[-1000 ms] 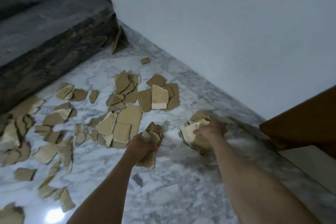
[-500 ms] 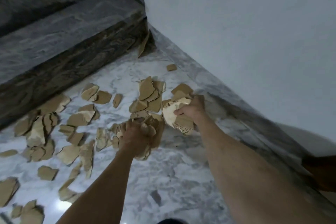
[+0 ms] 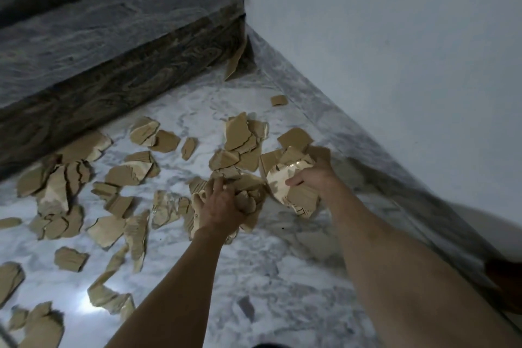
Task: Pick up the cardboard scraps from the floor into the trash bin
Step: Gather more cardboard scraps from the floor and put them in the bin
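While torn tan cardboard scraps lie thick across the white-veined marble floor, most of them from nine to twelve o'clock of my hands, I have both fists already loaded. My left hand curls round a crumpled wad of brown pieces, fingers spread over the top and reaching toward the loose heap at twelve o'clock. My right hand pinches a stack of larger pieces with a pale, glossy printed face, thumb on top, fingers hidden beneath.

No trash bin shows anywhere in view, so I judge the gathering is far from done and I will have to turn to find it.

To do this grab well, I should rake the near heap inward with the free fingertips while keeping the palm tight on the wad; the pieces are stiff, light and slippery against each other, so overfilling risks shedding some on the way. Better to press both bundles together and carry them low.

Beyond the scraps, a dark grey stone step runs from nine to twelve o'clock, and a pale blue-white wall rises at one to three o'clock.
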`<control>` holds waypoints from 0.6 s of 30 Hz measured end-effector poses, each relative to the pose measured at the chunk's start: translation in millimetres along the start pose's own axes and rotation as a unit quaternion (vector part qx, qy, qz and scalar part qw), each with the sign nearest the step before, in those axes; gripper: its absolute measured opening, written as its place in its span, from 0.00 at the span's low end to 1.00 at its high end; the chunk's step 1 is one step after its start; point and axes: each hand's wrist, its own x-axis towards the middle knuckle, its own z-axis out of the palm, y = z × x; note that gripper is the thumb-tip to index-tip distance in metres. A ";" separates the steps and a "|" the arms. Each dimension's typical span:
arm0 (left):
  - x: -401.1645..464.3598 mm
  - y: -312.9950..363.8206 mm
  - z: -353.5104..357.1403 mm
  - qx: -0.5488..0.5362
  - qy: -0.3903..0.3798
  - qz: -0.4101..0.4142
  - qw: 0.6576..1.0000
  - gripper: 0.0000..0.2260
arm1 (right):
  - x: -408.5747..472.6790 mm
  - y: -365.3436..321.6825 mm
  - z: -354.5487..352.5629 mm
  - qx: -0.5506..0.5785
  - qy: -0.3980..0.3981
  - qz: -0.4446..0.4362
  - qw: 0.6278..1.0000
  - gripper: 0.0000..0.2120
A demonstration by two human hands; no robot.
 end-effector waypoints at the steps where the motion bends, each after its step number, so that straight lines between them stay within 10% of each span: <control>1: 2.5 -1.7 0.5 -0.016 -0.009 -0.007 1.000 0.31 | 0.5 -0.7 -6.3 0.034 -0.013 -0.006 0.999 0.44; 5: 11.0 -9.9 5.1 -0.034 -0.058 -0.024 0.997 0.40 | -0.3 -12.6 -26.6 0.065 -0.039 -0.022 0.997 0.35; 9: 11.6 -15.5 7.3 -0.035 -0.035 -0.024 0.999 0.35 | -1.4 -31.4 -13.6 -0.177 -0.076 -0.084 0.978 0.54; 13: 3.3 -18.9 10.7 0.011 0.004 -0.005 1.000 0.32 | 0.7 -47.6 11.2 -0.432 -0.161 -0.092 0.883 0.65; 18: 0.9 -19.3 12.7 -0.030 -0.027 -0.049 0.998 0.33 | 5.0 -45.0 22.3 -0.484 -0.140 -0.054 0.862 0.60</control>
